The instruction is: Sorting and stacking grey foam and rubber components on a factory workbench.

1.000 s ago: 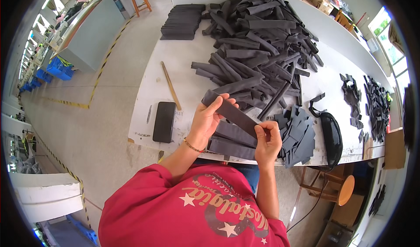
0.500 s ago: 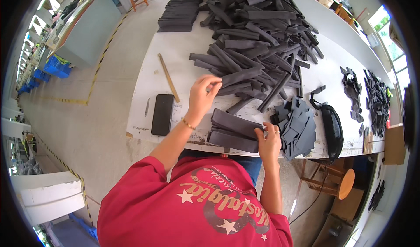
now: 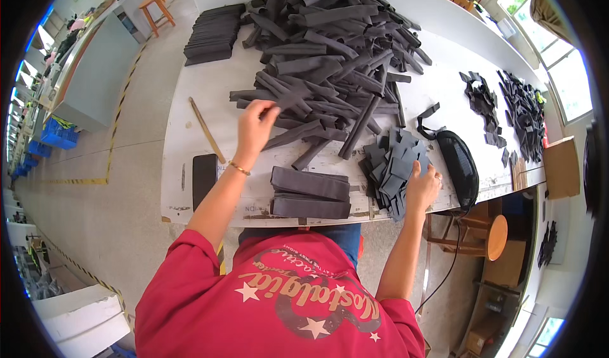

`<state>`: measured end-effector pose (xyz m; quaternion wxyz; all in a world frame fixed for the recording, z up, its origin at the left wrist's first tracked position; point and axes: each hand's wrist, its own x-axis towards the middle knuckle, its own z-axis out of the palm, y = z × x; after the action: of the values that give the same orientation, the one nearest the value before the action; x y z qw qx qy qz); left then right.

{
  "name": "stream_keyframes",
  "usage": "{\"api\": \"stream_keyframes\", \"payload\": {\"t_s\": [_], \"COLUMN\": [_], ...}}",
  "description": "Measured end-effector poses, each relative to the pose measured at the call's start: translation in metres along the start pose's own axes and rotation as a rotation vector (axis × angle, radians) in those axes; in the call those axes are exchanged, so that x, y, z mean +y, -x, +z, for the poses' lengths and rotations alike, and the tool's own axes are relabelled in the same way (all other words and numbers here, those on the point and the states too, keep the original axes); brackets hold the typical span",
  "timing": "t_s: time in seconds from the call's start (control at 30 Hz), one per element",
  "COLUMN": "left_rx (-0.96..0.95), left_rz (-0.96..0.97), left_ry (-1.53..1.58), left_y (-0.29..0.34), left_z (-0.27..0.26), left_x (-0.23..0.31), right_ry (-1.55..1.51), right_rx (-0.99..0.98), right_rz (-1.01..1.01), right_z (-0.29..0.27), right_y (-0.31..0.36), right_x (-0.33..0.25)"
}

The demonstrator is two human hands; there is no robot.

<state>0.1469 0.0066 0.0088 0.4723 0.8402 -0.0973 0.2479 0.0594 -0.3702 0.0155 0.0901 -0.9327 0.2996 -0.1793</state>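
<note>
My left hand (image 3: 255, 129) reaches over the near left edge of a heap of dark grey fabric tubes (image 3: 330, 66). Its thumb and fingers pinch together on what looks like one tube; the fingertips partly hide it. My right hand (image 3: 423, 186) rests at the right side of a loose pile of small flat grey pieces (image 3: 396, 161), thumb and fingers apart and touching the pile. Between my hands, close to the front edge, lies a neat stack of flat dark grey strips (image 3: 311, 193) in two rows, touched by neither hand.
On the white table (image 3: 203, 85) lie a black phone (image 3: 204, 180), a thin wooden stick (image 3: 207, 129) and a tidy dark stack (image 3: 214, 34). A black mesh pouch (image 3: 459, 169) sits right of the grey pieces. Farther right are more dark scraps (image 3: 523, 113). A stool (image 3: 497, 237) stands below.
My right hand has left the strip stack and moved right onto the small grey pieces. My left hand has moved slightly farther over the tubes. The whole view has shifted.
</note>
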Motion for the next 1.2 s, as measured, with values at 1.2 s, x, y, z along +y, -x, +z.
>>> {"api": "stream_keyframes", "payload": {"t_s": [1.2], "left_rx": [-0.145], "left_rz": [-0.847], "left_ry": [1.398], "left_y": [0.025], "left_z": [-0.007], "left_x": [0.072], "right_ry": [-0.846], "right_rx": [-0.387], "right_rz": [-0.701], "right_z": [-0.068], "right_y": [0.106], "right_x": [-0.102]}}
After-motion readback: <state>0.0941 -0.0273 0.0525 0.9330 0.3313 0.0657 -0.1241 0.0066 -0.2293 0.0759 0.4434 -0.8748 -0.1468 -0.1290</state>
